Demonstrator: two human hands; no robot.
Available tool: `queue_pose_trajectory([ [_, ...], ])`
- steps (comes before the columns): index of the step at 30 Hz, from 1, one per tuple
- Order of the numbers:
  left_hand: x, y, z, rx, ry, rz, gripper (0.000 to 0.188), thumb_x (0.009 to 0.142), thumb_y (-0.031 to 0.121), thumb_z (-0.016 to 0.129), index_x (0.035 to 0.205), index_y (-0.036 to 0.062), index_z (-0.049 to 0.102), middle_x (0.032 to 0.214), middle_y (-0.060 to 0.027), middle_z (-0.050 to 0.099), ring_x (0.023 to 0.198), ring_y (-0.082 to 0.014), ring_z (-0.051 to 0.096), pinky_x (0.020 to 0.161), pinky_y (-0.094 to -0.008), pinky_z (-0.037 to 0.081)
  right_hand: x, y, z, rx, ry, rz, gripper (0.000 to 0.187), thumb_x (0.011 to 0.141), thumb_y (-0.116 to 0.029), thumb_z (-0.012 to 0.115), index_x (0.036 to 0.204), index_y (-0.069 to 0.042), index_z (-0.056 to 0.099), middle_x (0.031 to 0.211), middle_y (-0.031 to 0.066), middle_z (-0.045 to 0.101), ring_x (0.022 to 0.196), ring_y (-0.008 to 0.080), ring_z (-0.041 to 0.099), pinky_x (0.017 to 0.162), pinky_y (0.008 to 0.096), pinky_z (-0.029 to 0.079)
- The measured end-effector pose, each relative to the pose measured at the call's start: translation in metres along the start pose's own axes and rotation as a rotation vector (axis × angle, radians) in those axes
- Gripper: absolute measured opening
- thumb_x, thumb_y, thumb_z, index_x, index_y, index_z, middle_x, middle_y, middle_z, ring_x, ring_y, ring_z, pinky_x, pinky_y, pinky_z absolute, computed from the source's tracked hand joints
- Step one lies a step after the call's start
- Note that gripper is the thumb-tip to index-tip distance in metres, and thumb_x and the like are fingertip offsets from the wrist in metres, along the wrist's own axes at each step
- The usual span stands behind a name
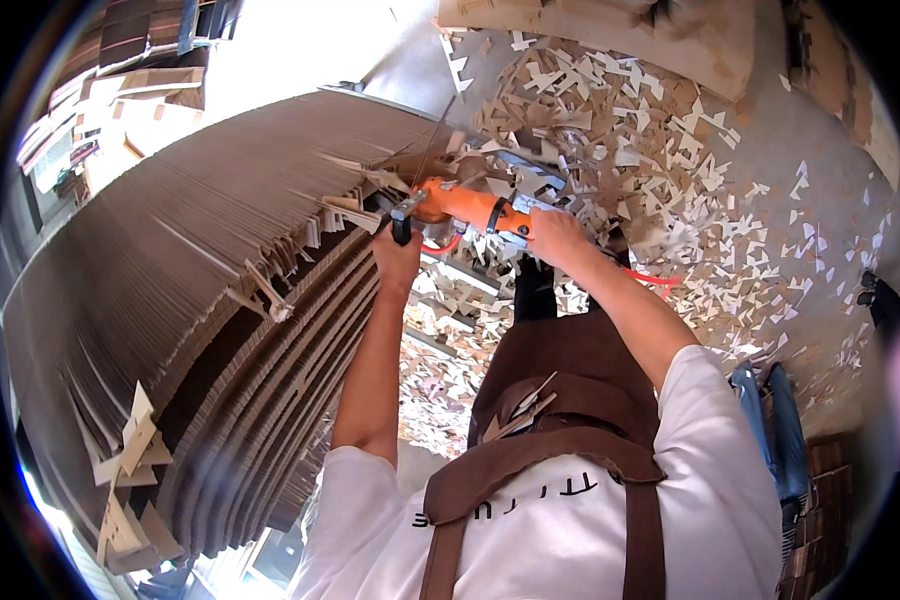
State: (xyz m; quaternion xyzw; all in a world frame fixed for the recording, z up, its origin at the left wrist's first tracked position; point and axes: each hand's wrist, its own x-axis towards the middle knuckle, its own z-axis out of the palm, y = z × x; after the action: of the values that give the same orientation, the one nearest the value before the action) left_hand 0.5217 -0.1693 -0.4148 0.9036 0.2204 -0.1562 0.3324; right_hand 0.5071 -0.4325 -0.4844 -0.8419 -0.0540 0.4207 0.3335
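Note:
An orange power tool [470, 208] is held in front of me against the edge of a big stack of flat cardboard sheets [200, 290]. My left hand [398, 255] grips the tool's black side handle. My right hand [550, 238] is closed around the rear of the orange body. The tool's metal front end [406, 208] touches the sheet edges, where loose cardboard tabs [345, 210] stick out. A thin red cord [440, 247] hangs under the tool. I wear a brown apron [570, 420] over a white shirt.
The grey floor [820, 140] is strewn with several pale cardboard offcuts [650, 150]. More cardboard stacks [120, 90] stand at the upper left and along the top. A blue object [780, 430] lies at my right side. Scraps stick out of the stack's lower left [135, 440].

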Motion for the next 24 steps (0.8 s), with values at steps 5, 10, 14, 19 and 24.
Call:
queue_pose_trajectory([
  [5,0.014,-0.022,0.019,-0.039,-0.020,-0.019,0.013,0.076,0.008,0.065,0.077,-0.0027,0.058,0.063,0.0024,0.052,0.058,-0.0068,0.044,0.052,-0.0278,0.039,0.019,0.012,0.004,-0.022,-0.019,0.028,0.024,0.078,-0.017,0.066,0.094,-0.002,0.056,0.087,0.0173,0.065,0.087,0.0344,0.064,0.076,0.0448,0.050],
  [10,0.036,-0.045,0.025,-0.029,-0.107,-0.047,0.012,0.076,0.008,0.066,0.078,-0.0016,0.059,0.064,0.0024,0.053,0.058,-0.0065,0.045,0.052,-0.0271,0.039,0.028,0.013,0.006,-0.018,-0.027,0.048,0.024,0.078,-0.016,0.065,0.096,-0.002,0.058,0.090,0.0178,0.066,0.090,0.0335,0.064,0.077,0.0437,0.050],
  [14,0.035,-0.020,0.012,-0.081,-0.116,0.019,0.012,0.076,0.009,0.066,0.077,-0.0008,0.059,0.062,0.0018,0.053,0.058,-0.0064,0.045,0.052,-0.0272,0.039,0.014,-0.001,-0.004,0.000,-0.063,0.085,0.025,0.077,-0.015,0.065,0.097,0.000,0.058,0.091,0.0192,0.066,0.090,0.0343,0.064,0.078,0.0443,0.050],
  [19,0.036,-0.047,0.028,-0.006,-0.080,0.032,0.015,0.075,0.010,0.066,0.076,-0.0025,0.058,0.062,-0.0005,0.055,0.059,-0.0064,0.048,0.053,-0.0284,0.041,0.028,0.011,0.018,-0.022,-0.037,0.092,0.030,0.078,-0.017,0.066,0.101,-0.001,0.054,0.089,0.0196,0.065,0.088,0.0366,0.064,0.077,0.0459,0.050],
  [24,0.051,-0.059,0.045,-0.094,-0.146,-0.114,0.023,0.074,0.014,0.069,0.065,-0.0034,0.056,0.058,-0.0014,0.054,0.053,-0.0073,0.048,0.048,-0.0313,0.040,0.049,0.028,0.026,-0.011,-0.094,0.128,0.030,0.078,-0.020,0.067,0.098,-0.002,0.054,0.092,0.0187,0.065,0.092,0.0352,0.063,0.079,0.0457,0.049],
])
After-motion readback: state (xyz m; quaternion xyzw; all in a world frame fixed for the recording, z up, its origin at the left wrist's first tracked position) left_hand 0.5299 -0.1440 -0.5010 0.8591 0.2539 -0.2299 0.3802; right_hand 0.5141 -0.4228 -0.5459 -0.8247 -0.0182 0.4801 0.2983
